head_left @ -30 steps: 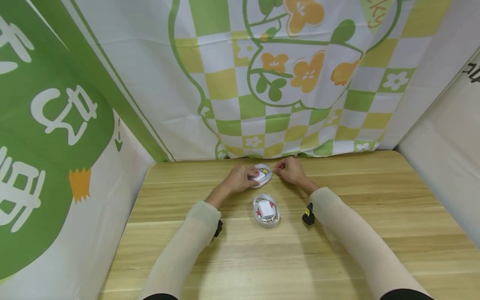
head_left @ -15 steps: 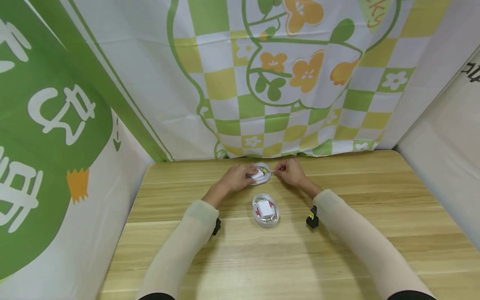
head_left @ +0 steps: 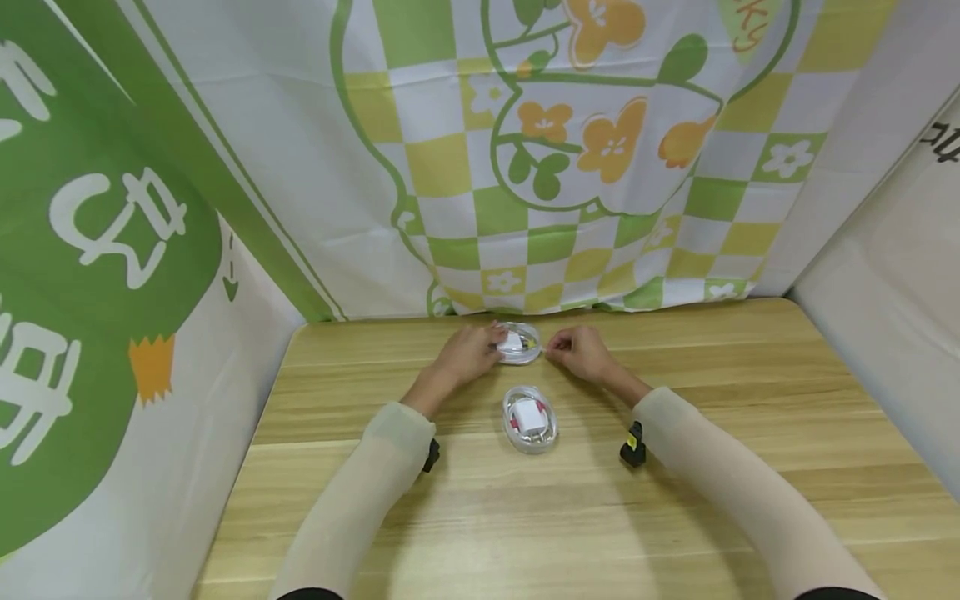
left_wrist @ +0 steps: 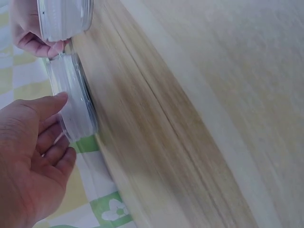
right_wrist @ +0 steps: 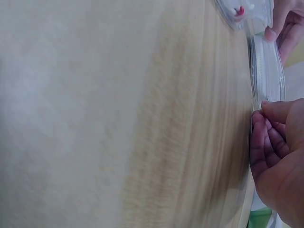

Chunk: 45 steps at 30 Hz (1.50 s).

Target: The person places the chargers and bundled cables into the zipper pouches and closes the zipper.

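Note:
Near the table's back edge, an oval clear zip pouch [head_left: 517,361] contains a white plug adapter [head_left: 511,342] and something yellow. My left hand [head_left: 468,356] grips its left end, thumb and fingers on opposite faces in the left wrist view. At the other end, my right hand [head_left: 581,354] pinches a small tab with thumb and forefinger. A zipper track runs along the pouch's side [right_wrist: 267,71] in the right wrist view; the tab itself is mostly hidden by the fingertips. Nearer me lies a second clear pouch [head_left: 531,449], with a white adapter, cable and red pieces inside.
The wooden table [head_left: 480,517] extends to both sides and toward me. A printed cloth [head_left: 555,242] hangs right behind its back edge. Fabric walls stand at left [head_left: 255,308] and right [head_left: 885,275]. A black wrist camera [head_left: 633,446] hangs under the right sleeve.
The gripped pouch has turned slightly and shifted a little toward the back edge, with both hands still on it. My right wrist has swung slightly rightward. The second pouch lies where it was.

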Each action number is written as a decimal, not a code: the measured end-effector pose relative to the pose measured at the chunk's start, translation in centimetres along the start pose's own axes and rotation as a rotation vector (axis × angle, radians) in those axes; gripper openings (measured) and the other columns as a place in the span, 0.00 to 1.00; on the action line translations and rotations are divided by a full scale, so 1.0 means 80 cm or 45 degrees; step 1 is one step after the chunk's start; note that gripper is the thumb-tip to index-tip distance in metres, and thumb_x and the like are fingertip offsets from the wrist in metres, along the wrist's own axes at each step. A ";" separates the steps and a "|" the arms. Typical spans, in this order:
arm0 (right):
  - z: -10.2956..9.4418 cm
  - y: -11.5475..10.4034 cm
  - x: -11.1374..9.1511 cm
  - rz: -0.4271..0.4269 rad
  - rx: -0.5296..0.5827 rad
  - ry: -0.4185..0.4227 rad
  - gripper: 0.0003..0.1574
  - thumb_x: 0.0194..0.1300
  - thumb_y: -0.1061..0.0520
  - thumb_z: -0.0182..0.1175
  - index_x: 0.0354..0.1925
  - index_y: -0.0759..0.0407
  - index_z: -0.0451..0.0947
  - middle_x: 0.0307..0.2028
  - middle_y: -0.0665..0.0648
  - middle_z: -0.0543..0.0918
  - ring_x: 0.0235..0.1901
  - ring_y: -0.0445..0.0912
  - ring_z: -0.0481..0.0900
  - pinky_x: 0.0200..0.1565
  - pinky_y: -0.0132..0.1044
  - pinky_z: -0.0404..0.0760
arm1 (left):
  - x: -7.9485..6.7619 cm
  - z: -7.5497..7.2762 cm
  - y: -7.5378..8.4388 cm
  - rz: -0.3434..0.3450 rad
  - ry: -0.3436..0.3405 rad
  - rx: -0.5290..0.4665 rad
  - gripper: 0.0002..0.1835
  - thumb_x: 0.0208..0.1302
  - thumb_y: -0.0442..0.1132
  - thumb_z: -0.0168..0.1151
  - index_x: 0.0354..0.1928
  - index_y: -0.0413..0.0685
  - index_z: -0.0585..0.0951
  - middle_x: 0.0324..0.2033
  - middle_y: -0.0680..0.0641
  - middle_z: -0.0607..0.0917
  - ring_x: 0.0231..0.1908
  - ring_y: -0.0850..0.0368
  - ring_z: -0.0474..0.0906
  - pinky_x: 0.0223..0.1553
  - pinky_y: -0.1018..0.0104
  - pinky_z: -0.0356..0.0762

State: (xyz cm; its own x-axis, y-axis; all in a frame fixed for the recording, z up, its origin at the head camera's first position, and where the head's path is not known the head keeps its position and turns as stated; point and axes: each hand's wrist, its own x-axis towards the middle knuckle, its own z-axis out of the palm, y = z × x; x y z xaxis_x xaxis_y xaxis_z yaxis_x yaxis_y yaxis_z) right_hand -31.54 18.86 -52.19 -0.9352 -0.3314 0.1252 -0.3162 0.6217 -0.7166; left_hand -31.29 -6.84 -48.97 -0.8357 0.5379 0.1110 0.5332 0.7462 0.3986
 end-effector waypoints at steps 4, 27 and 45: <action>0.000 -0.003 -0.004 -0.018 0.043 -0.008 0.03 0.65 0.64 0.73 0.33 0.63 0.89 0.31 0.57 0.90 0.30 0.41 0.81 0.36 0.31 0.80 | 0.001 0.001 0.007 -0.035 0.002 0.051 0.25 0.68 0.43 0.74 0.63 0.40 0.84 0.67 0.40 0.80 0.70 0.39 0.75 0.70 0.48 0.74; 0.014 -0.006 -0.010 -0.116 0.120 -0.095 0.04 0.64 0.62 0.76 0.36 0.63 0.92 0.34 0.56 0.93 0.32 0.37 0.85 0.37 0.27 0.82 | 0.005 0.012 0.018 -0.165 -0.039 -0.056 0.41 0.71 0.59 0.69 0.73 0.34 0.74 0.75 0.34 0.70 0.76 0.38 0.66 0.77 0.48 0.63; 0.009 -0.006 -0.010 -0.109 0.068 -0.076 0.03 0.66 0.61 0.75 0.36 0.60 0.92 0.33 0.54 0.93 0.32 0.39 0.85 0.38 0.29 0.82 | 0.008 0.016 0.015 -0.230 0.007 -0.096 0.41 0.67 0.63 0.70 0.69 0.37 0.77 0.72 0.38 0.74 0.74 0.40 0.69 0.75 0.53 0.67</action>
State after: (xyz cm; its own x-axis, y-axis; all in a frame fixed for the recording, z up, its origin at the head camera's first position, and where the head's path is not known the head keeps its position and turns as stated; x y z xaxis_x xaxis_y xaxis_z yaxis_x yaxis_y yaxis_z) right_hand -30.49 18.30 -52.43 -0.8933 -0.4247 0.1475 -0.3843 0.5512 -0.7406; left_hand -31.00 -5.07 -49.60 -0.9176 0.3958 0.0367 0.3636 0.7986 0.4797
